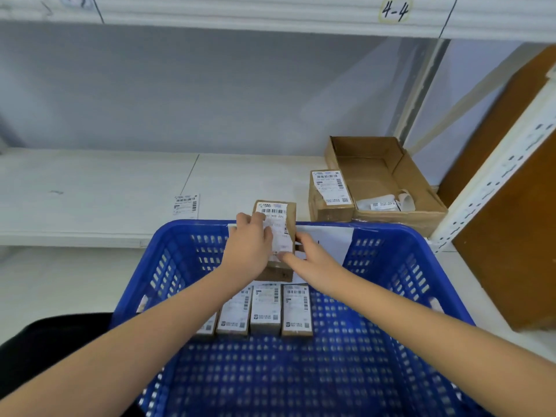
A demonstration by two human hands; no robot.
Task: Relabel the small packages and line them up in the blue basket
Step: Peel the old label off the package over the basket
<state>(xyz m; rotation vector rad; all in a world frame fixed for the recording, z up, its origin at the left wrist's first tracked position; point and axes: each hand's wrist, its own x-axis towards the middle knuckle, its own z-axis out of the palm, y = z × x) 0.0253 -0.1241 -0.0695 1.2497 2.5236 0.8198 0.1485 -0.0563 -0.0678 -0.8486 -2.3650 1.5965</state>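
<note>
We are taking the blue basket (391,266) as our landmark. Nearest us, on its floor, four relabelled packages (266,310) are standing side by side in one row, touching, the leftmost partly hidden by the forearm. Above the basket's far half, we are holding the package in hand (278,236) upright. Our left hand (251,245) is gripping its left edge, fingers curled over the face and onto the new label (281,236). Our right hand (313,257) is at the right edge, fingers (288,256) nearly straight and pressing the label's lower corner; the thumb we cannot tell.

In our judgement the step is smoothing the label down: press from the middle outward, keep the barcode flat and square, then seat the package beside the row.

Beyond the basket's far rim, on the shelf (90,188), are lying a loose label (186,205), another labelled package (329,194) and an open carton (388,179).
</note>
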